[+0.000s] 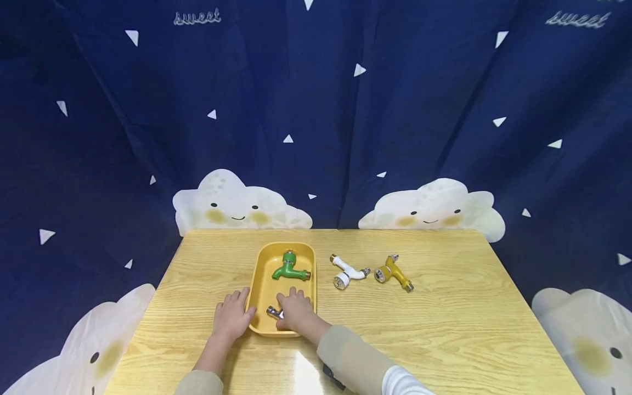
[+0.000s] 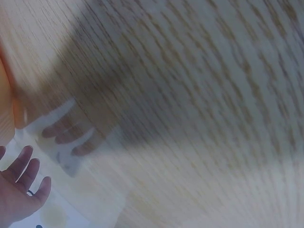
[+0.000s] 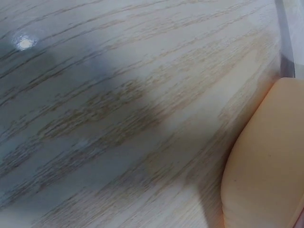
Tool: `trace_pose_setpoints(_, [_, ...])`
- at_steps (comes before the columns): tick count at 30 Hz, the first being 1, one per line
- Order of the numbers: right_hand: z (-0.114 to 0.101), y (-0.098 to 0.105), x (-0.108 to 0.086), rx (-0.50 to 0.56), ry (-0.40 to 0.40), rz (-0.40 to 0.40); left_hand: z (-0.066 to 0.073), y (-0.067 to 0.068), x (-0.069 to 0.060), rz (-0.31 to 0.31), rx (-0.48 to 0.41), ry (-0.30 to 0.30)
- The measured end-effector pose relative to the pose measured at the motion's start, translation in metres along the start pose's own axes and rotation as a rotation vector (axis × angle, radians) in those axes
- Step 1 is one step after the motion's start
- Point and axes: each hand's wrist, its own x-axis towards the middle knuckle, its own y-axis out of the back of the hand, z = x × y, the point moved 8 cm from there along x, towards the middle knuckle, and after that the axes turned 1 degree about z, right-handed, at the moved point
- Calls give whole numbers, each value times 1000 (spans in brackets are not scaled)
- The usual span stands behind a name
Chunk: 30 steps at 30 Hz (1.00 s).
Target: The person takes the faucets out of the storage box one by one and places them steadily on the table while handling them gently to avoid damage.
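A yellow tray point(image 1: 258, 299) lies on the table, its wall also showing in the left wrist view point(image 2: 5, 107) and right wrist view point(image 3: 266, 161). Inside its far half rests a green tap point(image 1: 288, 269). My right hand point(image 1: 296, 311) reaches into the near half and grips a silver tap point(image 1: 272, 312), most of which the fingers cover. Beside the tray's left rim is my left hand point(image 1: 232, 315), fingers extended, thumb at the rim. The left wrist view shows the left hand point(image 2: 21, 192) with fingers apart and holding nothing.
To the right of the tray lie a white tap point(image 1: 348, 272) and a dark yellow tap point(image 1: 393, 272) on the wooden table point(image 1: 444, 329). A navy curtain point(image 1: 316, 109) with clouds hangs behind the table's far edge.
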Motion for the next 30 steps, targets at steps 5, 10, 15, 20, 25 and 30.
trace_pose_setpoints(5, [-1, -1, 1, -12, 13, -10, 1, 1, 0, 3, 1, -1])
trace_pose_setpoints(10, [-1, 5, 1, 4, 27, -6, 1, 1, 0, -5, 2, -4])
trace_pose_setpoints(15, [-1, 19, 2, 30, 57, 44, 0, 0, 0, -14, 6, -1])
trace_pose_setpoints(20, [2, 35, 2, 18, 108, 139, 0, 0, 0, -13, 1, 1])
trace_pose_setpoints(25, [6, 56, -1, 48, 145, 232, 1, 1, 0, -5, -2, -2])
trace_pose_setpoints(30, [15, 69, -2, 39, 158, 278, 1, 1, 0, -6, 1, -4])
